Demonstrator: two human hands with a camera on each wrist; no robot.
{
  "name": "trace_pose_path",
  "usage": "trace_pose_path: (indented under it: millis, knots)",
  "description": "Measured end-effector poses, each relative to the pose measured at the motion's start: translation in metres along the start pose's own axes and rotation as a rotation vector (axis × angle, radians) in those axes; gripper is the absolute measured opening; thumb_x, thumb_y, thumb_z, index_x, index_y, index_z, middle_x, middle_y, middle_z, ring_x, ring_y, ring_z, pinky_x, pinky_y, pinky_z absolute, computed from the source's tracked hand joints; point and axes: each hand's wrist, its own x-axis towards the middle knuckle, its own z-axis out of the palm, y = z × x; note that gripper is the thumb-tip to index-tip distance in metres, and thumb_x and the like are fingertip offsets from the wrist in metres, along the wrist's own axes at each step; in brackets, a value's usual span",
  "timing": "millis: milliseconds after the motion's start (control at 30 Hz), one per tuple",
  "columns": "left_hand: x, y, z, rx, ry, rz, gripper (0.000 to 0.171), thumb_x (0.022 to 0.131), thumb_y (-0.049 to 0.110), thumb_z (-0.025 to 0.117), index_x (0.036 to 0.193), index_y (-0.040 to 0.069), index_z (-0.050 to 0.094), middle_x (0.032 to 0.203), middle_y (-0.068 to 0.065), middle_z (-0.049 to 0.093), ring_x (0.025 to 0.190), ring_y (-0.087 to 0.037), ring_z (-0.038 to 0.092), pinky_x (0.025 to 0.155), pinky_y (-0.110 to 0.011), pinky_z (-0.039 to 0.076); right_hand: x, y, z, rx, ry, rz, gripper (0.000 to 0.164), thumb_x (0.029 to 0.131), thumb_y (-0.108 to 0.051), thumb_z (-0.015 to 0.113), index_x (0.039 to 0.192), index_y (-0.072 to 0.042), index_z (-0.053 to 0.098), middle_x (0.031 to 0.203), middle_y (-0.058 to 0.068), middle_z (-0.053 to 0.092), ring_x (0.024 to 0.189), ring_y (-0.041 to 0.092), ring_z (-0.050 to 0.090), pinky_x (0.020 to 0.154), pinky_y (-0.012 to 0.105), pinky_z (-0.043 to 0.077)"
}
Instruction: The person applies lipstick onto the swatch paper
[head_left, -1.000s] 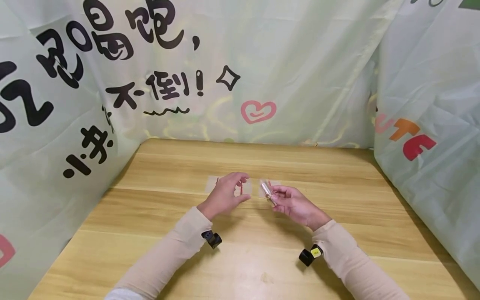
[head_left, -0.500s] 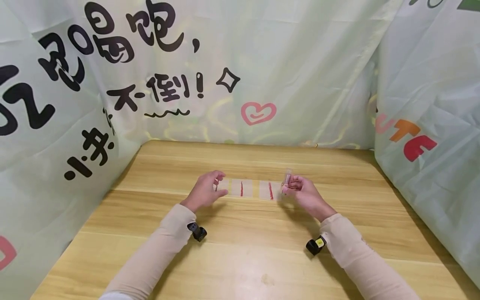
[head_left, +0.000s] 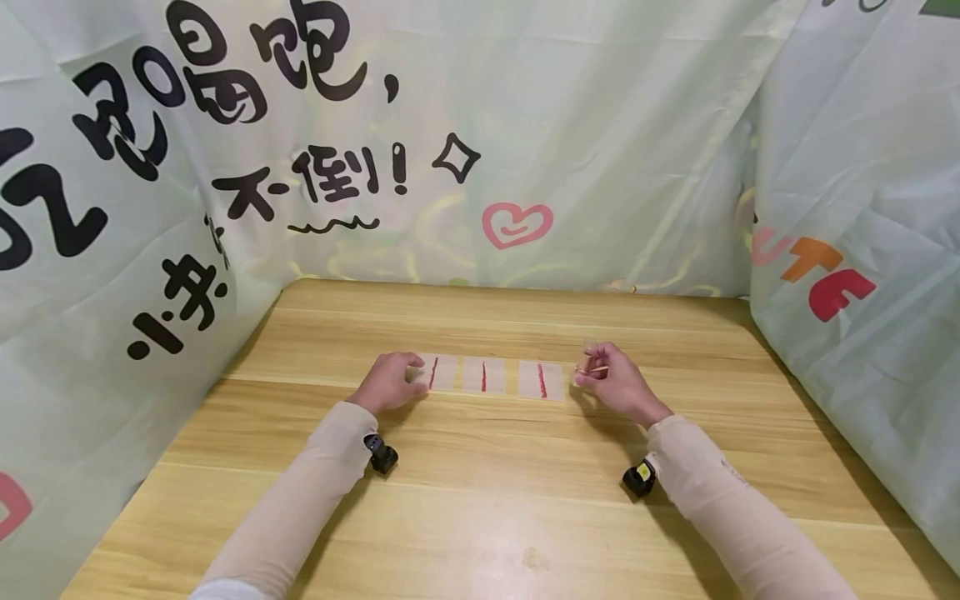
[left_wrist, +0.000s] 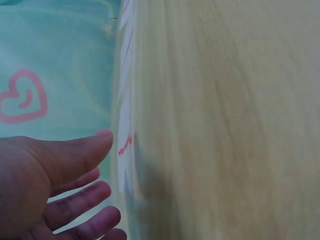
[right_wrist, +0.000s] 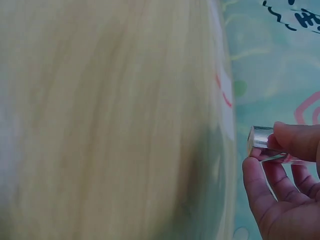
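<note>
My right hand holds a small shiny silver and clear tube, seemingly a lipstick, between thumb and fingers, raised beside the right end of a row of papers. Three small pale squares of paper lie side by side on the table, each with one red upright stroke: the left paper, the middle paper and the right paper. At the left paper's outer edge, my left hand has its fingers loosely bent and holds nothing. Its thumb and fingers stand apart in the left wrist view.
The wooden table reaches back to a pale printed curtain with black lettering and a pink heart. Another stretch of curtain hangs along the right side. A black wrist camera sits on the left sleeve.
My hands have moved apart, the left one leftward and the right one rightward with the tube. All three papers with their red strokes now show between them.
</note>
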Motion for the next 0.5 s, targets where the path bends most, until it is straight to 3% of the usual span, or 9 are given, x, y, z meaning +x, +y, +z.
trace_pose_path:
  millis: [167,500]
  knots:
    - [0.001,-0.002,0.003,0.051,-0.019,0.004,0.038,0.085,0.018,0.077,0.117,0.001,0.067,0.126,-0.016,0.061,0.125,-0.036,0.048,0.108,-0.046,0.036,0.002,0.005,0.000,-0.048,-0.007,0.006,0.036,0.087,-0.003,0.071,0.115,0.004,0.049,0.101,0.016,0.060,0.097,0.032,0.059,0.080,0.037,0.051]
    - [0.001,-0.001,0.004,0.071,-0.034,0.012,0.025,0.089,0.021,0.073,0.106,0.003,0.073,0.114,-0.011,0.068,0.113,-0.031,0.058,0.097,-0.043,0.047,0.005,0.012,0.001,-0.095,-0.029,-0.015,0.031,0.084,0.001,0.073,0.105,0.000,0.050,0.094,0.013,0.060,0.089,0.027,0.060,0.074,0.034,0.052]
